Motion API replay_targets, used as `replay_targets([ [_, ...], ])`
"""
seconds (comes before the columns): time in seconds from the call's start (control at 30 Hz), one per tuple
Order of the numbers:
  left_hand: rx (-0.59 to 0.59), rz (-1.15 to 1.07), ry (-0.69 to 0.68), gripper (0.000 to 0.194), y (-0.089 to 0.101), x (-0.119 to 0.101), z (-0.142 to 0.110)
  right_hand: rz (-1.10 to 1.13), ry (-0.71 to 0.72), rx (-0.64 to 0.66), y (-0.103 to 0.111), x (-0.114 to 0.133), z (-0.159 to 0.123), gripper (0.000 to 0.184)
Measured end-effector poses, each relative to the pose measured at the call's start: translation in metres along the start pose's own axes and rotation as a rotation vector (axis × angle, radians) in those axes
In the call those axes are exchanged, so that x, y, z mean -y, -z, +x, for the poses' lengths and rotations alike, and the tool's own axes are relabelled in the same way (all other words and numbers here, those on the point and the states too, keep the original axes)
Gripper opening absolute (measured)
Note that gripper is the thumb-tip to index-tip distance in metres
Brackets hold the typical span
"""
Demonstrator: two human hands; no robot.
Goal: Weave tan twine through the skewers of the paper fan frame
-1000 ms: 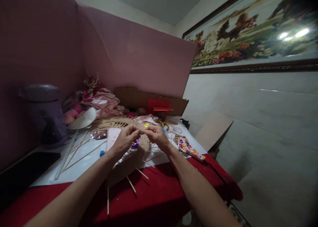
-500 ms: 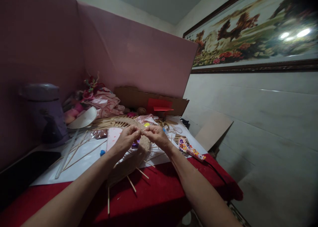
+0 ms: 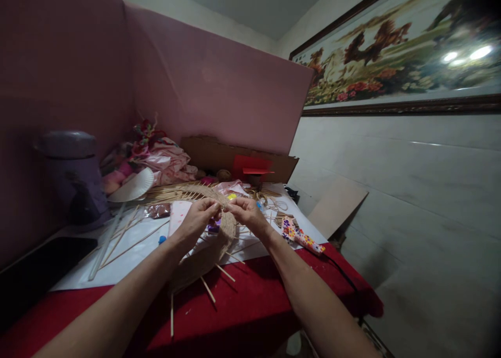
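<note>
A tan woven disc (image 3: 207, 256) with thin wooden sticks poking out of its rim stands tilted over the red tablecloth (image 3: 250, 311). My left hand (image 3: 198, 219) and my right hand (image 3: 246, 214) meet at the disc's top edge. Both hands are closed in a pinch on the weave or a strand there. What lies exactly between the fingertips is too small to make out.
White paper (image 3: 129, 253) covers the table's far half, strewn with loose sticks (image 3: 117, 238), a flower-patterned tool (image 3: 303, 238), a paper plate (image 3: 131, 187) and pink fabric (image 3: 164, 162). A purple jug (image 3: 74, 178) stands left, a cardboard box (image 3: 238, 162) behind. A black slab (image 3: 35, 274) lies near left.
</note>
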State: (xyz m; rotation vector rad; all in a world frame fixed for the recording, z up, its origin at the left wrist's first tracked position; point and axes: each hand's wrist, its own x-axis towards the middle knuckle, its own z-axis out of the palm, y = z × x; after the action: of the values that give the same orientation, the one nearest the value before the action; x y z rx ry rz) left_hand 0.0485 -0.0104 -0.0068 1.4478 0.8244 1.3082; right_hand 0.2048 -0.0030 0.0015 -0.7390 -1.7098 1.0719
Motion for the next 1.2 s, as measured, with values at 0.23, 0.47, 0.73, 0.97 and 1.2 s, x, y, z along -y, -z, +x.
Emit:
replay_targets([
  [0.23,-0.019,0.015,-0.019,0.029,-0.001,-0.004,-0.001,-0.091,0.034,-0.042,0.001,-0.005,0.003,0.023],
  [0.47,-0.01,0.042,-0.025,0.027,-0.002,-0.007,-0.002,-0.111,0.031,-0.032,0.002,-0.005,0.002,0.023],
  [0.73,-0.008,0.066,-0.033,0.023,-0.004,-0.008,-0.001,-0.106,0.027,-0.016,0.0,-0.003,0.001,0.024],
  [0.97,-0.085,0.188,-0.067,0.022,0.001,-0.01,0.001,-0.075,0.072,-0.034,0.003,-0.002,0.003,0.026],
  [1.2,-0.073,0.338,-0.102,0.007,0.006,-0.006,0.004,-0.319,-0.085,0.251,0.023,0.027,-0.021,0.028],
])
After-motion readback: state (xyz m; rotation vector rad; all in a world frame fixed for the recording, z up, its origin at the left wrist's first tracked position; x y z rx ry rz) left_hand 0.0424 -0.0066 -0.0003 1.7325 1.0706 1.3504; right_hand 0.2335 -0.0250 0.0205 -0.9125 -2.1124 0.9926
